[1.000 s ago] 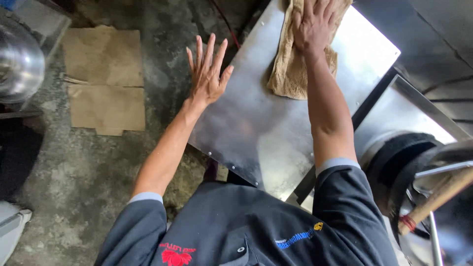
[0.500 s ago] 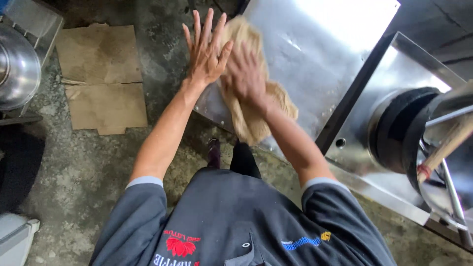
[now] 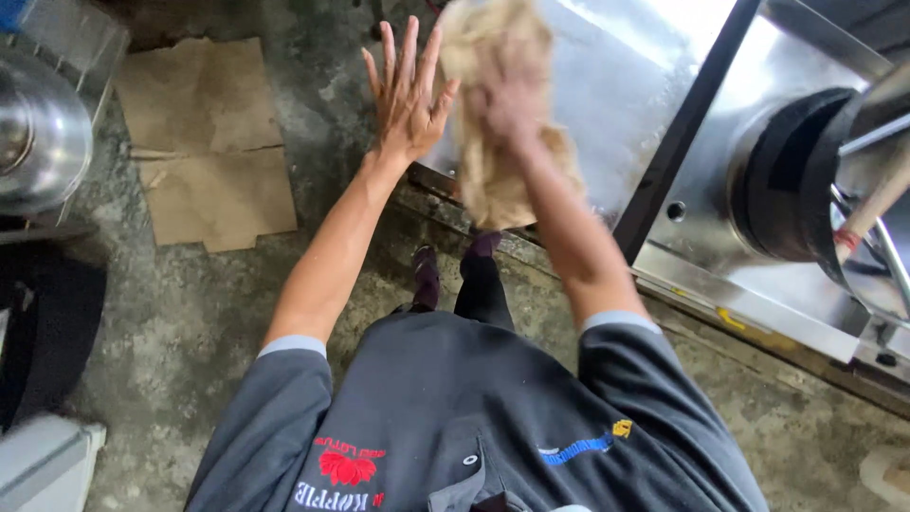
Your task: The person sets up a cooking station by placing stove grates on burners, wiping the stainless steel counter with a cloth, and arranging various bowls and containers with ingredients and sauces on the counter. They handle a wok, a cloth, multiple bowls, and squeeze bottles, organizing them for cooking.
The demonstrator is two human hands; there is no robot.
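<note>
steel panel (image 3: 616, 85), cloth (image 3: 502, 161) lengthwise downward

Two flattened pieces of brown cardboard packaging (image 3: 213, 137) lie on the concrete floor (image 3: 171, 322) at upper left, one above the other and touching. A small yellow label (image 3: 731, 319) sits on the metal frame's lower edge at right. No screens or signs show.

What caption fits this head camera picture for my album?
Right hand presses a tan cloth onto a shiny steel panel; left hand spreads flat at its edge.
</note>
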